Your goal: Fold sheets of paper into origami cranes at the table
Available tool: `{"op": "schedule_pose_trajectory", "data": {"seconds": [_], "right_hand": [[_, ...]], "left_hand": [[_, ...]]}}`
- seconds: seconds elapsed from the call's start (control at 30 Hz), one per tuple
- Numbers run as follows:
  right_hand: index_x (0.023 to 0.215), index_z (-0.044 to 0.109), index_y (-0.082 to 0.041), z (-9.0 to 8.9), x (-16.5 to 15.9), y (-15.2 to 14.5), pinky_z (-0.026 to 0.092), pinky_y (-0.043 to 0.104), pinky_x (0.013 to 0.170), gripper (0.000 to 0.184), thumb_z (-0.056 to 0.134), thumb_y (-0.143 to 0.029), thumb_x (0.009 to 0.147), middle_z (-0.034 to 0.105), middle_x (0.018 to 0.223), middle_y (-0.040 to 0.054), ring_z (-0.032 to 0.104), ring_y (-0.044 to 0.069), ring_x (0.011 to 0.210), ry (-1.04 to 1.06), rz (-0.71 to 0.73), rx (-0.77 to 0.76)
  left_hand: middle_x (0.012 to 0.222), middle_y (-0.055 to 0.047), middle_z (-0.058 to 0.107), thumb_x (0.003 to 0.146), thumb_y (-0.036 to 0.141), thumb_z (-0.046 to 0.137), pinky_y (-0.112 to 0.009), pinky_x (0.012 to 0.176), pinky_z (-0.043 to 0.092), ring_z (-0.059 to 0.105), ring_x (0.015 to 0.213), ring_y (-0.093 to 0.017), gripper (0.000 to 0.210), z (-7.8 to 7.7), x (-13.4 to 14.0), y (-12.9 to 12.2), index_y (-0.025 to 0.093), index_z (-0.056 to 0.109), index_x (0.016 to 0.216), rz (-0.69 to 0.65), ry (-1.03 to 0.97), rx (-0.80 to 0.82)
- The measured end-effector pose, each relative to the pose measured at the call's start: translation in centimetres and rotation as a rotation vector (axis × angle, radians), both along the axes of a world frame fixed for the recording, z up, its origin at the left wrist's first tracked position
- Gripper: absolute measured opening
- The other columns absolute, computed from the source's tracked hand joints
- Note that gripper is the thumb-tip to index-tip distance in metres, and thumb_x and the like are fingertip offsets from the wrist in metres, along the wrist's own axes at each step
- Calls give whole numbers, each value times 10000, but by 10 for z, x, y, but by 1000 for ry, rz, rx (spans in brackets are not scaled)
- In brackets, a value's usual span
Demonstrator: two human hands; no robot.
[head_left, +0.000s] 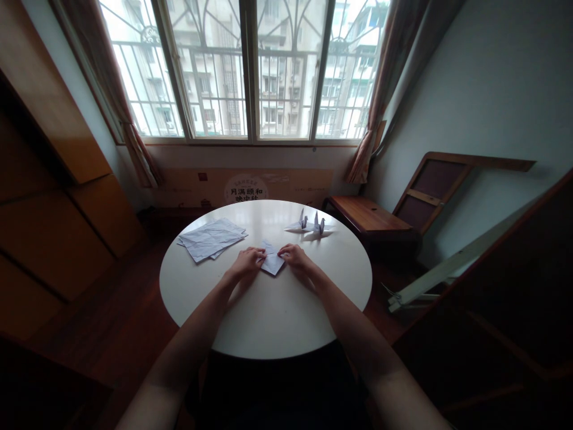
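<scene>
A small folded piece of white paper (273,265) lies on the round white table with one corner pointing toward me. My left hand (249,261) is at its left edge, fingers closed on the paper. From the right, my right hand (295,255) pinches the opposite edge. The fingertips partly cover both sides of the folded paper. Beyond my right hand stand two folded paper cranes (319,223) with pointed necks and spread wings. Left of my left hand rests a stack of creased paper sheets (212,236).
The round white table (268,328) stands below a barred window (250,71). A low wooden bench (367,214) is behind it on the right, with a wooden frame (432,185) leaning near the wall. A printed cardboard box (183,182) sits under the window. Wooden cabinets (94,209) line the left.
</scene>
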State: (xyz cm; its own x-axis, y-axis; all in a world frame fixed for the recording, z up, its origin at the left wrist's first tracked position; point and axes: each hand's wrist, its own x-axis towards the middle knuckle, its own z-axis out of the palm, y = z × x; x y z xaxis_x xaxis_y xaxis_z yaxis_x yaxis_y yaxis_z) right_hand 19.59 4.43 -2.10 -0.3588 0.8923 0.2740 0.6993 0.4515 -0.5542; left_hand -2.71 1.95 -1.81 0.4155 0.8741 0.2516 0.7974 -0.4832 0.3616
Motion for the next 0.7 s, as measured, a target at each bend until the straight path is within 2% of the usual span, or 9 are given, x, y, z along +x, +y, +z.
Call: {"op": "schedule_pose_trajectory", "data": {"seconds": [0.13,0.23,0.5,0.7], "right_hand": [[929,773,-244,1,1,-1,483,327,893,242,614,-144,777,706,1061,59,649,214,955,-36,6,11],[958,768,-262,2,2,-4,470,332,902,254,650,-164,756,695,1075,54,633,218,976,-55,25,28],[1034,750,-267,7,2,-13,420,370,950,275,703,-294,765,649,1092,77,582,246,1036,-94,57,34],[969,766,-274,10,0,-16,427,368,940,333,772,-469,699,626,1100,88,572,260,1056,-91,81,12]], "left_hand": [[1277,-56,620,861,272,563,-488,1001,381,480,1203,-302,257,2,-1,-4,278,709,1072,72,29,20],[1244,-68,624,879,233,520,-488,987,378,495,1161,-288,282,1,-1,-3,279,696,1095,50,2,7],[1261,-86,592,870,315,552,-491,1010,348,486,1187,-307,313,-2,0,-3,276,671,1156,47,-7,-20],[1280,-85,582,877,353,536,-508,1011,338,476,1200,-325,339,-1,1,-3,295,654,1189,48,31,-29]]}}
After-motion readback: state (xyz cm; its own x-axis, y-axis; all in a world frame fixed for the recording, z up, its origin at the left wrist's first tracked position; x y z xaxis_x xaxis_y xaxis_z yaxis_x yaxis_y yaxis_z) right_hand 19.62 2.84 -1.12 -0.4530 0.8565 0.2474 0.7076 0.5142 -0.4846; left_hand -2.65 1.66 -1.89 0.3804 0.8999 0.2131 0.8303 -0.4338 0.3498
